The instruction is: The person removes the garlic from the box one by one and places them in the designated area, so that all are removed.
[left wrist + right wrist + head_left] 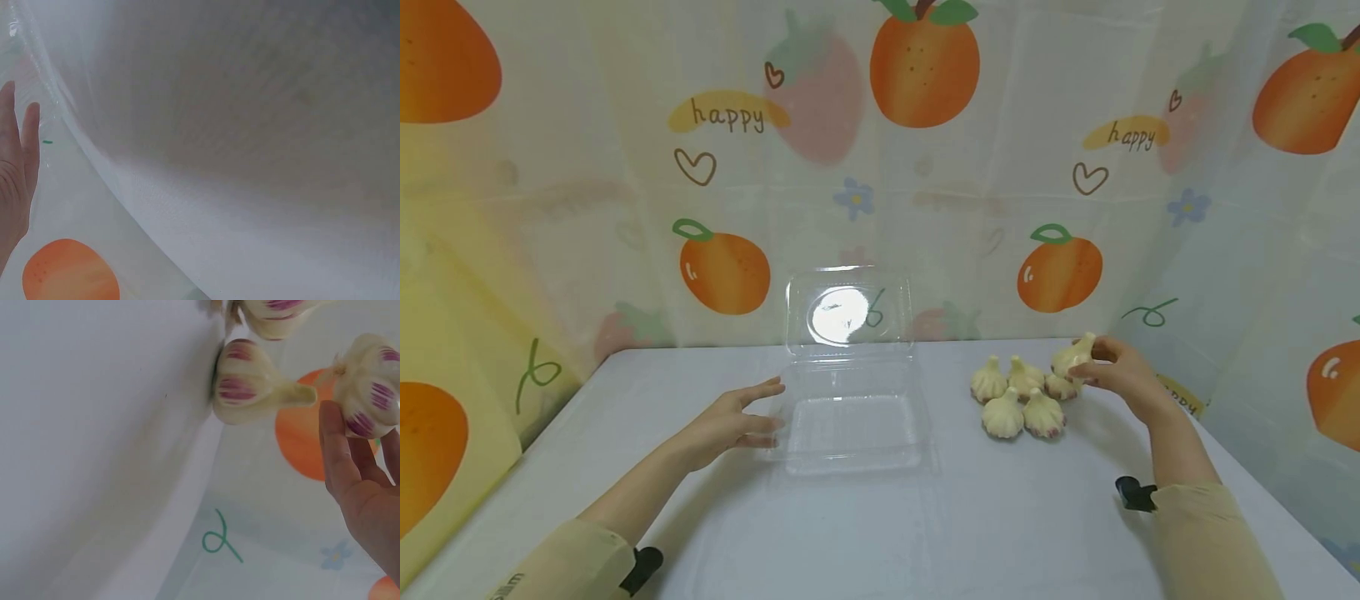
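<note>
A white garlic bulb with purple streaks is pinched between the thumb and fingers of my right hand. In the right wrist view this garlic bulb hangs at the fingertips, beside another bulb on the table. Several more garlic bulbs stand grouped just left of the right hand. My left hand has its fingers extended, with the fingertips right at the left side of a clear plastic clamshell box. The box's lid stands raised at the back, and no contents show inside.
A white cloth covers the table. Behind it hangs a curtain printed with oranges, strawberries and writing, which also runs along both sides. Dark straps show near each sleeve cuff.
</note>
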Demonstrator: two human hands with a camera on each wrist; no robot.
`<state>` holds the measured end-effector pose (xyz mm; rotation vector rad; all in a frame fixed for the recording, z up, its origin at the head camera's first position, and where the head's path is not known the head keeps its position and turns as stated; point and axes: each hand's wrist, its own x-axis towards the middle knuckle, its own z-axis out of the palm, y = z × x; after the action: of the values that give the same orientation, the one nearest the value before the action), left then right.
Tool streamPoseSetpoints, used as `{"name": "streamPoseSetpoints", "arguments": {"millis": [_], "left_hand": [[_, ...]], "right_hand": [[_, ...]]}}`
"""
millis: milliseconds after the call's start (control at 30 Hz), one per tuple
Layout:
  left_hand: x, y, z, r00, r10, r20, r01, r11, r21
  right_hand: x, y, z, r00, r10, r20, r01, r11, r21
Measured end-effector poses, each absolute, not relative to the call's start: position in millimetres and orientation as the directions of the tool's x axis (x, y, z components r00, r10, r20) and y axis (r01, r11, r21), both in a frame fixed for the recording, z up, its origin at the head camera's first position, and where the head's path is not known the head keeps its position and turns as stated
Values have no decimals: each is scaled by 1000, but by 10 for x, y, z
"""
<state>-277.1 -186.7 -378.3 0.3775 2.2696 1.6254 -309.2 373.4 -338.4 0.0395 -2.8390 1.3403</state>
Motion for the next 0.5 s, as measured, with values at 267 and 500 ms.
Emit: {"name": "streamPoseSetpoints", "arguments": {"millis": [267, 500], "left_hand": [[-2765, -1847, -3777, -913, 391, -114, 18, 318, 948], [-2767, -1838, -3774, -915, 385, -120, 8, 316, 949]], "right_hand": [[-3101, 3865, -3431, -999, -50, -12, -23, 638, -769], [-3101, 4004, -3489, -995, -79, -61, -2, 630, -777]]}}
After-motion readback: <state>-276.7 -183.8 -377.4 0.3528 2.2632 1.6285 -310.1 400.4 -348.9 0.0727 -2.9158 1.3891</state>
